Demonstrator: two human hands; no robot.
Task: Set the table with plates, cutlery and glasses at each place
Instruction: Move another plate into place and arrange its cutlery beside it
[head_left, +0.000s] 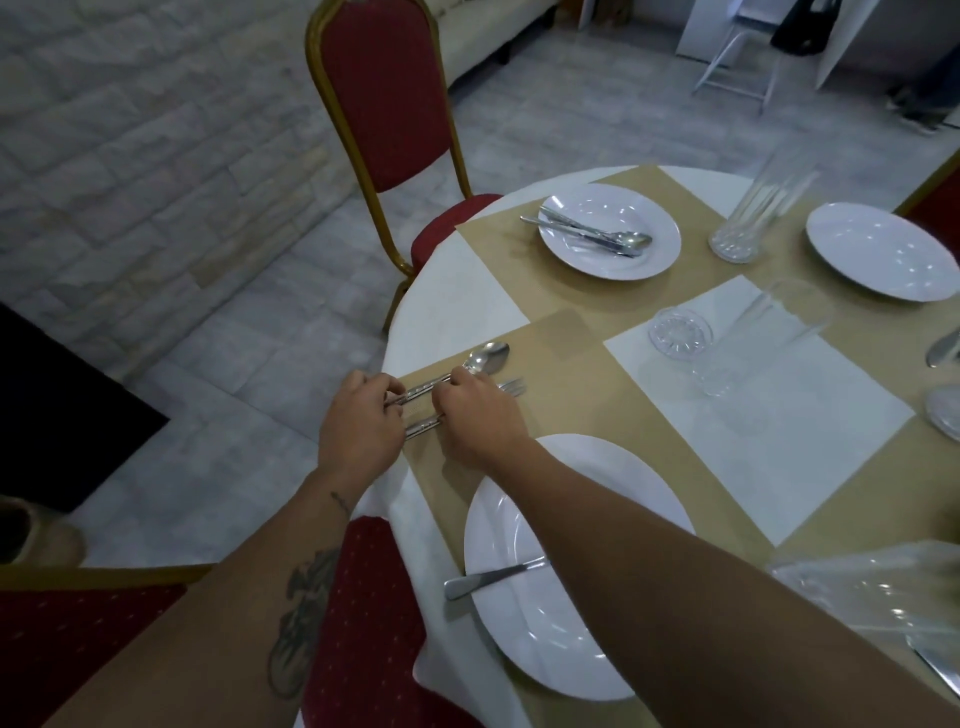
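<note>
Tan placemat (582, 374); spoon (485, 358), fork (511, 387) under fingers (452, 387).

My left hand (358, 426) and right hand (475, 415) rest on the spoon (485, 357) and fork (511, 387), which lie side by side on the tan mat at the desk (452, 312) edge. Just beside them, under my right forearm, sits a white plate (519, 623) with a knife (483, 577) across its rim. Farther off, another plate (609, 236) holds cutlery, and glasses (756, 218) stand near the middle.
</note>
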